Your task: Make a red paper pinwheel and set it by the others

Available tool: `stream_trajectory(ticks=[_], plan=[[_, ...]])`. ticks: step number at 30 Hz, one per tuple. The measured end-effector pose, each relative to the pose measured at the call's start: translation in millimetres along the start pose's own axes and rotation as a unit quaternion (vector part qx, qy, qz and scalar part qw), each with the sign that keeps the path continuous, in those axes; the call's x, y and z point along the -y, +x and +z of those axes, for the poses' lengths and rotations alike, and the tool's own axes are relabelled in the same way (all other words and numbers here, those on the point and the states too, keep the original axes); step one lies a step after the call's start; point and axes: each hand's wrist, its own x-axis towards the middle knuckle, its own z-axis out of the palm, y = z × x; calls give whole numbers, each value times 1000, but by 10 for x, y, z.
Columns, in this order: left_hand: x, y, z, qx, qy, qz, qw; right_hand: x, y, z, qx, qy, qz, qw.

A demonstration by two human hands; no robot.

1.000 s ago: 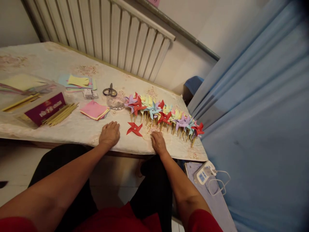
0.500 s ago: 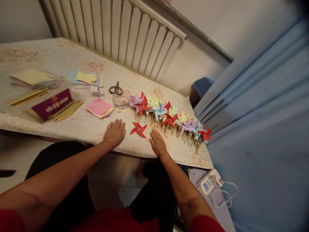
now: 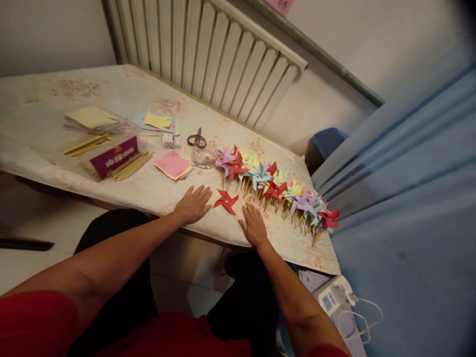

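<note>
A red paper pinwheel (image 3: 226, 202) lies on the cloth-covered table between my two hands. My left hand (image 3: 194, 204) rests flat on the cloth to its left, fingers spread, holding nothing. On the pinwheel's other side my right hand (image 3: 254, 224) lies palm down near the table's edge, fingers stretched out, with the end of the pinwheel's stick close to the thumb. Behind and to the right runs a long row of colourful pinwheels (image 3: 275, 190) on sticks. Pink and yellow paper squares (image 3: 174, 165) are stacked beyond my left hand.
Scissors (image 3: 197, 139) lie behind a clear dish (image 3: 204, 158) of small pieces. Small boxes (image 3: 170, 141), more paper (image 3: 157, 121), and a plastic bag with a purple label (image 3: 114, 156) and sticks (image 3: 130, 166) are at left. A blue curtain (image 3: 401, 258) hangs at right.
The camera view has shifted, so the table and its objects appear farther right. My left hand has turned slightly, its fingers spread wider. The red pinwheel still lies between my hands.
</note>
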Motion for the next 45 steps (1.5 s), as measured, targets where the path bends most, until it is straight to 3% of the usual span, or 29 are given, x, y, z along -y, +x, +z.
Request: stream_trajectory(ticks=[6, 13, 18, 28, 34, 45], plan=[[185, -209, -102, 4, 6, 5, 1000, -55, -154, 38, 7, -24, -4, 1000], [608, -481, -119, -5, 34, 31, 999, -241, -393, 65, 9, -37, -38, 999], [866, -651, -149, 26, 47, 65, 996, -393, -471, 69, 27, -28, -56, 998], [1095, -776, -293, 95, 33, 106, 989, -629, -589, 93, 47, 11, -59, 997], [1119, -808, -274, 98, 15, 86, 991, -760, -644, 34, 66, 28, -63, 995], [926, -839, -311, 108, 63, 8, 992, -855, -800, -1, 73, 13, -68, 995]])
